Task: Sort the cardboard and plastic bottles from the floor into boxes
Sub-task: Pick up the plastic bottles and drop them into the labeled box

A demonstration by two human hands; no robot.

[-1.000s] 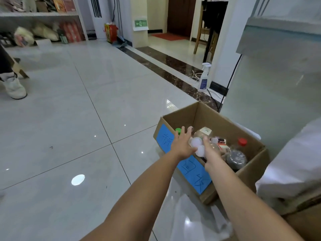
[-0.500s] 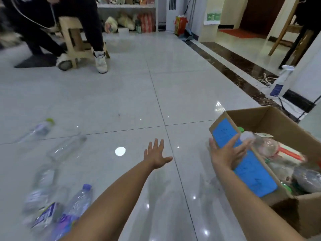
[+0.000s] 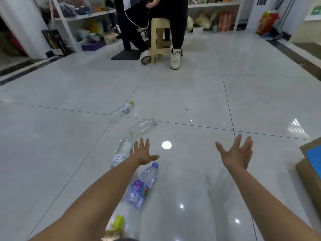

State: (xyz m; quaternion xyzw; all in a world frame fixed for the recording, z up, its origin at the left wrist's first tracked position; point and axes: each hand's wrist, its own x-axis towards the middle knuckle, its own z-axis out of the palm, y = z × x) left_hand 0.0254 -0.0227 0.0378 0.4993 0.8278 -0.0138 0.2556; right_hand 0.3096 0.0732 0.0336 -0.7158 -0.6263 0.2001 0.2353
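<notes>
a: which step are you on?
b: you're between loads, i'd say. both hands are empty, the box (image 3: 311, 173) sits at your 3 o'clock at the frame edge, and the bottles are on the floor (image 3: 191, 94) ahead of you, so the next pick is what's in hand

a: where are the bottles?
b: five in view, all lying down. a purple-cap bottle (image 3: 141, 186) at 6 o'clock just under your left forearm, a clear bottle (image 3: 121, 151) just left of your left hand (image 3: 141, 153), a capless bottle (image 3: 142, 127) just beyond its fingertips at 12, a green-cap bottle (image 3: 121, 110) farther out at 11, and a yellow-cap bottle (image 3: 115, 225) close in by your left elbow, partly hidden. no cardboard shows on the floor

a: how are the hands set?
b: left arm reaches straight out, palm down, fingers spread and slack, holding nothing, apart from the bottles. your right hand (image 3: 237, 153) is out at 1 o'clock, edge-on, fingers straight and loose, gripping nothing

a: what does the next move call for?
b: drop the left hand onto the clear or capless bottle and wrap its middle; they're round and light, so they may roll off a glancing touch. the right could take the purple-cap one, then swing both to the box at 3 o'clock
</notes>
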